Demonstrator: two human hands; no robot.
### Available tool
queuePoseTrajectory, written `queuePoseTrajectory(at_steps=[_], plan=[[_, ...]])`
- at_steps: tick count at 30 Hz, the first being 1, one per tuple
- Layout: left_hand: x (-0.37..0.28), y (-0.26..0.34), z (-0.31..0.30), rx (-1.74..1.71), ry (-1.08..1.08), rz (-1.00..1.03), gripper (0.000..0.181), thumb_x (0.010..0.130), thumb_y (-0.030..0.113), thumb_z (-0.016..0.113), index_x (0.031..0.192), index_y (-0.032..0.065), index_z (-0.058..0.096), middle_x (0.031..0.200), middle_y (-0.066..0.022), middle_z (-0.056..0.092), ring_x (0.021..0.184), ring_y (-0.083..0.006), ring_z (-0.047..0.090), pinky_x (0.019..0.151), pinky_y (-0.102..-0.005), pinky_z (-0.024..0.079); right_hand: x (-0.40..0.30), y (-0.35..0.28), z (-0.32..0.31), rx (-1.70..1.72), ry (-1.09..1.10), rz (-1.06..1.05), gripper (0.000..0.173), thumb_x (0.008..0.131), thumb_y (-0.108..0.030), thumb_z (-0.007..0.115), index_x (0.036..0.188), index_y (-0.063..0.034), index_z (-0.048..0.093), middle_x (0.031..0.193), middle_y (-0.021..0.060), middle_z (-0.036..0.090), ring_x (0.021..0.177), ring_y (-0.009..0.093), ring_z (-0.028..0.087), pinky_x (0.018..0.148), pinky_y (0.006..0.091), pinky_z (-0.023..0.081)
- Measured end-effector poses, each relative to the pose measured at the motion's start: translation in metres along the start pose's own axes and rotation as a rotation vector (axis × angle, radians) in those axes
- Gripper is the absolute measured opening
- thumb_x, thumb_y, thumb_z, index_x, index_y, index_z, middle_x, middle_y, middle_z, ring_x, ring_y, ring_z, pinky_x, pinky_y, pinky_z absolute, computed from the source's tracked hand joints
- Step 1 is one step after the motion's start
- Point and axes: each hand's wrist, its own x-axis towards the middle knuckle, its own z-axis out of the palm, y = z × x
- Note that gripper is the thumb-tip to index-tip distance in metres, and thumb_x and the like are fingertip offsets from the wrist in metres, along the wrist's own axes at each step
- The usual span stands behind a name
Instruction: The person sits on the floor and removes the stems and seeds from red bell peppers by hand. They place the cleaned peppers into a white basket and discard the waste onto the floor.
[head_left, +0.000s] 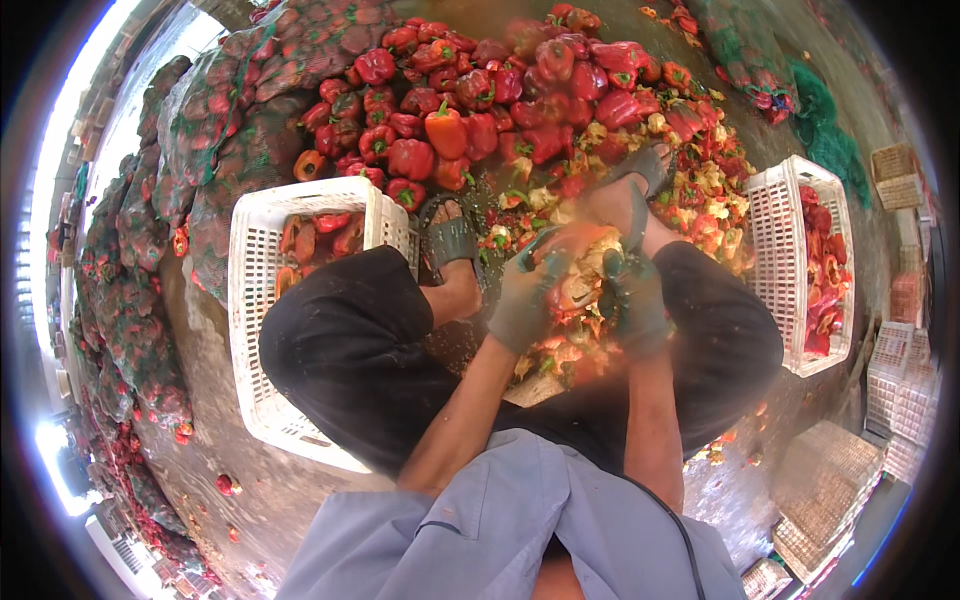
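Note:
My left hand (523, 298), in a grey-green work glove, grips a blurred orange-red bell pepper (564, 244) between my knees. Close on its right is my gloved right hand (637, 300), fingers curled beside pale pepper core (598, 261); blur hides whether it holds anything. Below both hands lies a heap of pepper cores and scraps (574, 352). Whole red bell peppers (472, 90) are piled on the floor beyond my feet. By my left knee a white plastic crate (247, 315) contains opened pepper pieces (322, 238).
Another white crate (772, 225) with red pepper pieces (821, 277) stands at right. Mesh sacks of peppers (217, 127) line the left side. More cores and scraps (709, 180) spread around my sandalled right foot (649, 176). Stacked crates (829, 465) stand at lower right.

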Motion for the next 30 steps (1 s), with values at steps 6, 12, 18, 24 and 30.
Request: queuePoseTrajectory(at_steps=[6, 12, 18, 24, 30], plan=[[-0.005, -0.005, -0.003, -0.118, 0.013, -0.087, 0.042, 0.103, 0.017, 0.068, 0.139, -0.0019, 0.060, 0.124, -0.0133, 0.072, 0.107, -0.0247, 0.074, 0.093, -0.0384, 0.062, 0.011, 0.009, 0.005, -0.337, 0.108, -0.250, 0.028, 0.087, 0.001, 0.078, 0.114, 0.0018, 0.069, 0.097, 0.0045, 0.072, 0.081, 0.012, 0.066, 0.070, 0.0293, 0.055], [-0.007, -0.003, -0.013, -0.238, -0.163, -0.079, 0.057, 0.098, 0.021, 0.073, 0.148, 0.0047, 0.051, 0.138, -0.0136, 0.064, 0.124, -0.0296, 0.066, 0.102, -0.0424, 0.059, 0.025, 0.037, -0.006, -0.245, 0.353, -0.032, 0.031, 0.088, -0.002, 0.078, 0.116, 0.0008, 0.063, 0.086, 0.0042, 0.068, 0.064, 0.011, 0.061, 0.052, 0.0302, 0.049], [-0.009, 0.009, 0.019, -0.304, -0.117, -0.050, 0.049, 0.109, 0.027, 0.058, 0.147, -0.0030, 0.051, 0.136, -0.0145, 0.065, 0.122, -0.0223, 0.067, 0.102, -0.0396, 0.058, -0.008, -0.018, 0.006, -0.401, 0.426, -0.350, 0.024, 0.090, -0.004, 0.082, 0.111, -0.0004, 0.071, 0.097, 0.0031, 0.073, 0.081, 0.010, 0.064, 0.069, 0.0271, 0.056], [0.002, -0.011, 0.009, 0.200, 0.032, 0.143, 0.043, 0.107, 0.029, 0.065, 0.140, 0.0011, 0.062, 0.117, -0.0048, 0.068, 0.104, -0.0145, 0.066, 0.088, -0.0322, 0.058, -0.035, -0.036, 0.034, -0.877, -0.070, -0.361, 0.032, 0.087, -0.014, 0.085, 0.113, -0.0012, 0.073, 0.092, 0.0028, 0.075, 0.082, 0.010, 0.065, 0.077, 0.0308, 0.055], [-0.003, -0.012, -0.005, 0.210, 0.020, 0.104, 0.048, 0.106, 0.033, 0.065, 0.140, -0.0010, 0.060, 0.128, -0.0101, 0.070, 0.114, -0.0188, 0.069, 0.099, -0.0362, 0.058, -0.028, -0.020, 0.026, -0.560, -0.130, 0.078, 0.023, 0.086, -0.007, 0.080, 0.106, 0.0006, 0.071, 0.081, 0.0042, 0.071, 0.067, 0.015, 0.068, 0.063, 0.0315, 0.053]])
